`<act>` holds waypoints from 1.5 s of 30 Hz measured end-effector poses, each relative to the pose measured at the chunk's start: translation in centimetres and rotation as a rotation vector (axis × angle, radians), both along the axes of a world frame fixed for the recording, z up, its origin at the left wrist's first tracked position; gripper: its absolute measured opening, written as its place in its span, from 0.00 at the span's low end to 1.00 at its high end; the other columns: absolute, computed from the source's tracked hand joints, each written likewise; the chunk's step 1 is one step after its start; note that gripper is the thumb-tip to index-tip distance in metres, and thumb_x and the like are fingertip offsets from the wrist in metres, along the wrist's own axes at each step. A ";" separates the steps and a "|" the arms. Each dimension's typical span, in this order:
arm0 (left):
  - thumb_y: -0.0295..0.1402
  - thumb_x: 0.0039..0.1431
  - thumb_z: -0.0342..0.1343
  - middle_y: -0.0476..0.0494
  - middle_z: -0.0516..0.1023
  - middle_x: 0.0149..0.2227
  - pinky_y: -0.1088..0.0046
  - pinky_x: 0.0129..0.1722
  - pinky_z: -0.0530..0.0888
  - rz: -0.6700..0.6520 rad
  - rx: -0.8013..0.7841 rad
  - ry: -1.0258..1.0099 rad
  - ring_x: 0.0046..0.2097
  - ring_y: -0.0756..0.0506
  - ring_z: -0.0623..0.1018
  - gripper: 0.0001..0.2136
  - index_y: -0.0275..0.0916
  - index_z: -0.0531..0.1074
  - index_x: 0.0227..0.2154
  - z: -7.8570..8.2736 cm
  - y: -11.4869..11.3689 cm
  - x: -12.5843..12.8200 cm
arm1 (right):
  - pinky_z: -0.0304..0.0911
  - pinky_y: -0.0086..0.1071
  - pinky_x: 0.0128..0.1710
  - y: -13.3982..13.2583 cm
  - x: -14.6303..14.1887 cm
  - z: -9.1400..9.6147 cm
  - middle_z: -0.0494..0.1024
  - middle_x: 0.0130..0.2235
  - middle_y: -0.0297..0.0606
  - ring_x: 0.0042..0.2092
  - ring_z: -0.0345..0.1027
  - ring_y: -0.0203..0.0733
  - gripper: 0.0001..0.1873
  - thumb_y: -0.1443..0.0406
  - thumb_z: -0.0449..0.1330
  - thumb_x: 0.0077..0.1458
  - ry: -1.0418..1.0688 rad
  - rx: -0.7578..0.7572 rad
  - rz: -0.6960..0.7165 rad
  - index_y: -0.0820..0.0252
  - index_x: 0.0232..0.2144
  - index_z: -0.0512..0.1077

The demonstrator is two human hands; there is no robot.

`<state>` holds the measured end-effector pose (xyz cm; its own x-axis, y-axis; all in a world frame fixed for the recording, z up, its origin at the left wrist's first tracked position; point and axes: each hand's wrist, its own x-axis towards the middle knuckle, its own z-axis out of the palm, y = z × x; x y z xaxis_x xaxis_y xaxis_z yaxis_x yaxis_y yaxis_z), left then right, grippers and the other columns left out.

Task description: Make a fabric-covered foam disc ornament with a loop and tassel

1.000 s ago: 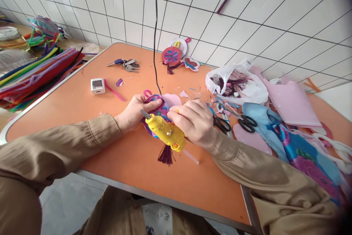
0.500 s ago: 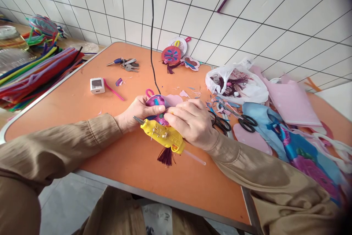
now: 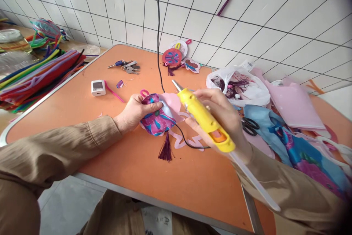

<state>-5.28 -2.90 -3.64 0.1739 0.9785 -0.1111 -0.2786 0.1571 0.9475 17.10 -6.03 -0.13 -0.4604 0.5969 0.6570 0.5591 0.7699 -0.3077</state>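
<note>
My left hand rests on the orange table and pinches the edge of a round, brightly patterned fabric ornament with a purple tassel and a pink backing piece. My right hand is closed round a yellow hot glue gun, lifted above the table to the right of the ornament. Its metal nozzle points up and left, a clear glue stick sticks out behind it, and its black cord runs up the tiled wall.
Black scissors, a white plastic bag, pink and blue fabric pieces crowd the right side. Finished ornaments, keys and a small white device lie further back. Coloured pipe cleaners are piled on the left.
My right hand has lifted the glue gun off the ornament and swung it up and to the right. The ornament's face now shows, still held by my left hand.
</note>
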 end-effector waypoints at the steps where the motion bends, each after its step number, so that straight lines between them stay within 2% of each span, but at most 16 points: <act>1: 0.37 0.31 0.79 0.46 0.79 0.21 0.74 0.26 0.76 0.005 0.001 0.004 0.23 0.50 0.77 0.18 0.32 0.76 0.18 0.1 0.0 0.0 | 0.70 0.40 0.36 -0.1 0.4 0.0 0.78 0.41 0.39 0.39 0.75 0.45 0.03 0.66 0.60 0.61 0.033 -0.032 0.016 0.52 0.37 0.70; 4: 0.36 0.30 0.79 0.47 0.77 0.19 0.76 0.24 0.74 0.024 0.021 0.011 0.22 0.51 0.75 0.18 0.32 0.74 0.16 0.3 -0.2 0.1 | 0.68 0.34 0.31 -0.4 1.2 -0.4 0.76 0.31 0.32 0.31 0.73 0.38 0.04 0.67 0.62 0.58 0.067 -0.143 0.046 0.54 0.34 0.70; 6: 0.36 0.29 0.79 0.48 0.76 0.19 0.77 0.23 0.73 0.030 0.034 0.021 0.21 0.52 0.74 0.18 0.33 0.74 0.15 0.4 -0.2 0.2 | 0.64 0.32 0.28 -0.7 1.2 -0.6 0.76 0.29 0.31 0.26 0.70 0.36 0.03 0.66 0.61 0.59 0.051 -0.207 0.048 0.55 0.32 0.70; 9: 0.35 0.29 0.79 0.47 0.78 0.20 0.76 0.24 0.75 0.040 0.036 0.042 0.22 0.51 0.75 0.17 0.33 0.77 0.17 0.6 -0.3 0.3 | 0.61 0.31 0.25 -0.9 0.9 -0.6 0.74 0.25 0.29 0.23 0.66 0.34 0.06 0.65 0.61 0.59 0.039 -0.255 0.072 0.55 0.29 0.69; 12: 0.35 0.29 0.79 0.46 0.80 0.21 0.75 0.24 0.76 0.044 0.048 0.067 0.23 0.50 0.76 0.16 0.33 0.78 0.19 0.7 -0.3 0.3 | 0.62 0.30 0.25 -1.1 0.6 -0.7 0.74 0.25 0.28 0.23 0.68 0.34 0.06 0.66 0.60 0.59 0.018 -0.274 0.087 0.55 0.30 0.69; 16: 0.36 0.32 0.78 0.46 0.80 0.22 0.75 0.24 0.76 0.037 0.084 0.102 0.22 0.49 0.76 0.16 0.34 0.78 0.19 0.5 -0.3 0.2 | 0.66 0.33 0.30 -1.1 0.4 -1.3 0.78 0.28 0.34 0.29 0.74 0.39 0.06 0.63 0.59 0.62 -0.029 -0.215 0.065 0.56 0.31 0.70; 21: 0.36 0.36 0.76 0.45 0.82 0.24 0.74 0.25 0.77 0.036 0.112 0.130 0.24 0.48 0.78 0.13 0.35 0.79 0.21 0.3 -0.4 0.1 | 0.64 0.32 0.29 -1.1 0.4 -1.4 0.79 0.29 0.34 0.29 0.74 0.39 0.06 0.63 0.61 0.61 -0.106 -0.070 0.034 0.58 0.31 0.71; 25: 0.35 0.35 0.77 0.45 0.82 0.24 0.75 0.25 0.78 0.043 0.137 0.140 0.24 0.48 0.79 0.13 0.34 0.80 0.22 0.5 -0.5 0.1 | 0.60 0.31 0.28 -1.2 0.4 -1.1 0.75 0.26 0.31 0.26 0.70 0.38 0.08 0.64 0.62 0.60 -0.171 -0.030 0.006 0.57 0.29 0.69; 31: 0.37 0.36 0.77 0.45 0.81 0.23 0.74 0.25 0.78 0.047 0.142 0.173 0.24 0.47 0.78 0.14 0.34 0.79 0.21 0.6 -0.5 0.1 | 0.54 0.34 0.28 -1.7 0.5 -1.1 0.71 0.23 0.31 0.24 0.64 0.38 0.12 0.61 0.61 0.58 -0.217 -0.051 -0.062 0.56 0.25 0.66; 37: 0.37 0.35 0.77 0.45 0.81 0.23 0.74 0.24 0.77 0.058 0.136 0.156 0.24 0.47 0.78 0.14 0.35 0.79 0.20 0.5 -0.4 0.2 | 0.52 0.34 0.27 -1.8 0.7 -0.6 0.70 0.21 0.32 0.23 0.64 0.39 0.16 0.58 0.58 0.61 -0.361 0.033 -0.118 0.56 0.23 0.63; 45: 0.35 0.33 0.77 0.45 0.82 0.23 0.73 0.25 0.78 0.058 0.107 0.132 0.24 0.47 0.78 0.14 0.35 0.80 0.20 0.3 -0.5 0.2 | 0.51 0.34 0.24 -1.7 0.7 -0.2 0.65 0.19 0.31 0.21 0.58 0.39 0.17 0.59 0.53 0.61 -0.391 0.098 -0.122 0.53 0.21 0.58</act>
<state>-5.10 -3.38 -3.34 0.1076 0.9939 -0.0242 -0.1563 0.0410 0.9869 17.76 -7.74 -0.34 -0.6163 0.6057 0.5033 0.7081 0.7059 0.0176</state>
